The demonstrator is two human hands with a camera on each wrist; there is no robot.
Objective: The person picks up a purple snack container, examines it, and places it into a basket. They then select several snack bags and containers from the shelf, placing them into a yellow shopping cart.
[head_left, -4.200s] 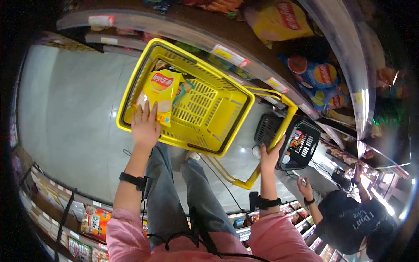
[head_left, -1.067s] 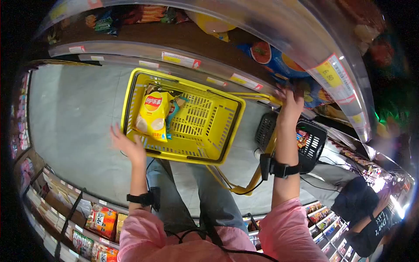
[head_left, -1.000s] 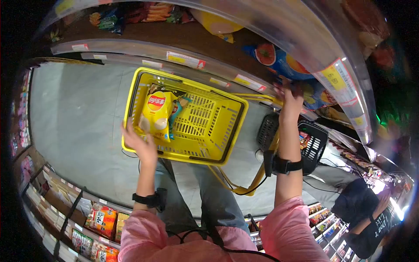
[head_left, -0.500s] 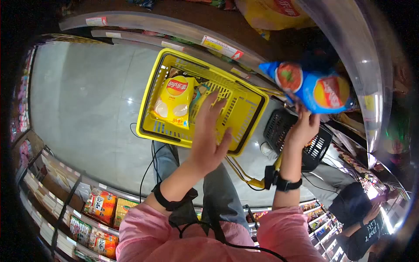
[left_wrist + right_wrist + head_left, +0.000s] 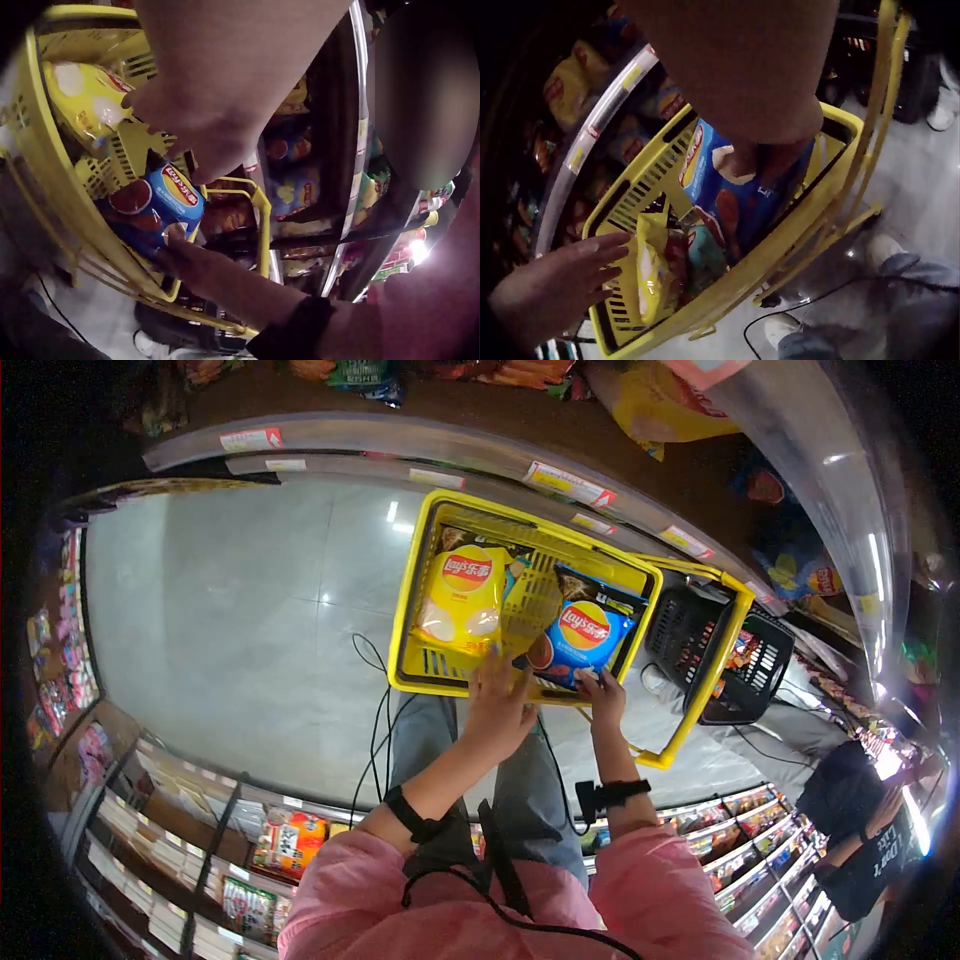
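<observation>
In the head view a blue bag of potato chips point(image 5: 588, 630) sits in the right half of a yellow shopping basket point(image 5: 405, 650). My right hand point(image 5: 604, 698) pinches its lower edge, thumb on top, as the right wrist view also shows. A yellow bag of chips point(image 5: 462, 595) lies in the basket's left half, with a teal bag point(image 5: 705, 259) beside it. My left hand point(image 5: 500, 705) is over the basket's near rim, fingers extended toward the yellow bag and holding nothing. In the left wrist view the blue bag point(image 5: 166, 199) shows under my right hand.
Shelves with chip bags point(image 5: 795, 565) and a price-label rail point(image 5: 570, 482) run along the far side. A black basket point(image 5: 740, 670) stands to the right, near another person point(image 5: 860, 830). Cables point(image 5: 372, 710) hang by my legs. Shelves point(image 5: 180, 830) line the near side.
My right hand has taken the blue chip bag from the shelf and brought it down into the yellow basket. My left hand has drawn back toward the basket's near rim.
</observation>
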